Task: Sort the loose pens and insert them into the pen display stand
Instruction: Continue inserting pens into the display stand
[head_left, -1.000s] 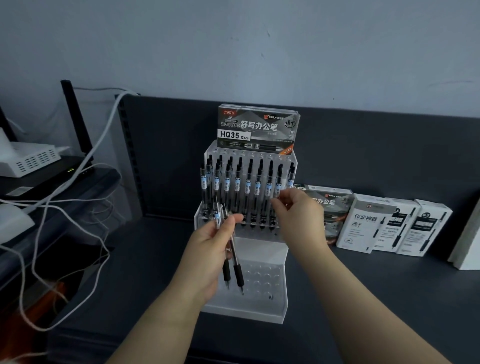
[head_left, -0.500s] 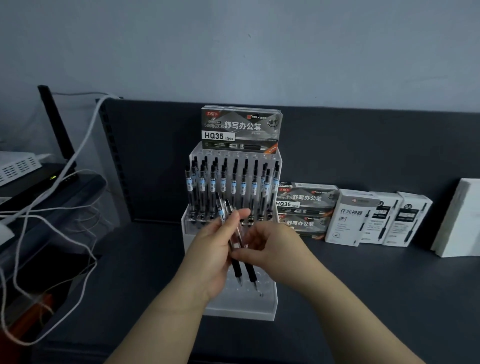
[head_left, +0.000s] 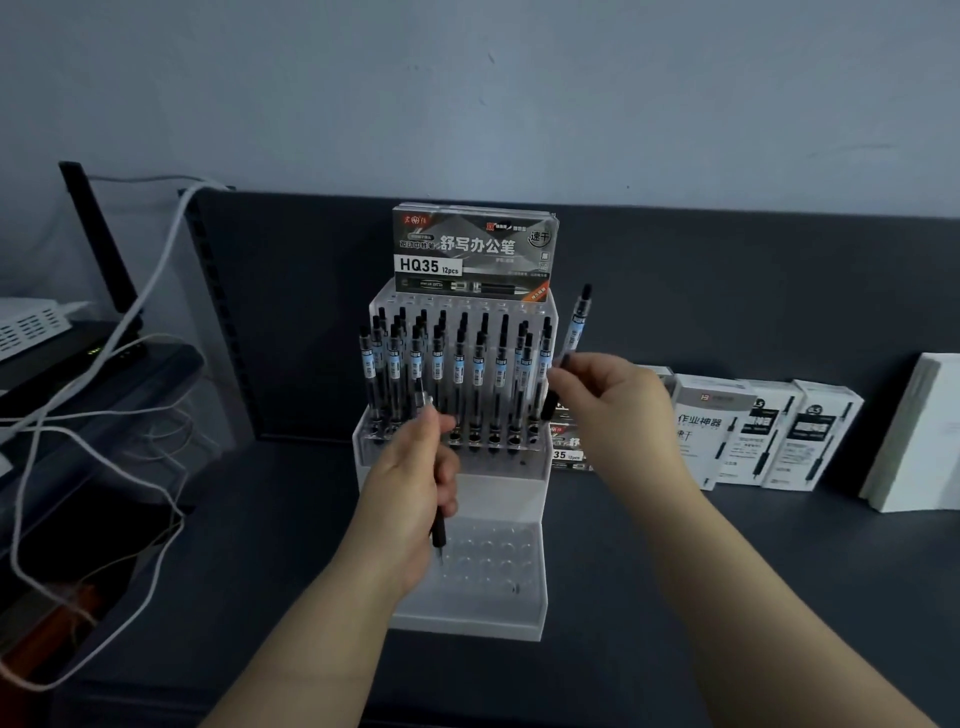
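Pen (head_left: 576, 325), near-upright, tip down, pinched in the right hand (head_left: 613, 400) just right of the display stand's (head_left: 519, 499) filled rows; left hand (head_left: 415, 478) grips a second pen (head_left: 439, 530) over empty front holes.

A pale, dimly lit wall (head_left: 519, 93) fills the far side; below it a dark back panel (head_left: 753, 270) rises from a dark shelf surface (head_left: 753, 597). At the left stand a white vented device (head_left: 31, 322) and a black antenna (head_left: 98, 234); white cables (head_left: 156, 270) trail down. White boxes (head_left: 769, 431) line the far right.
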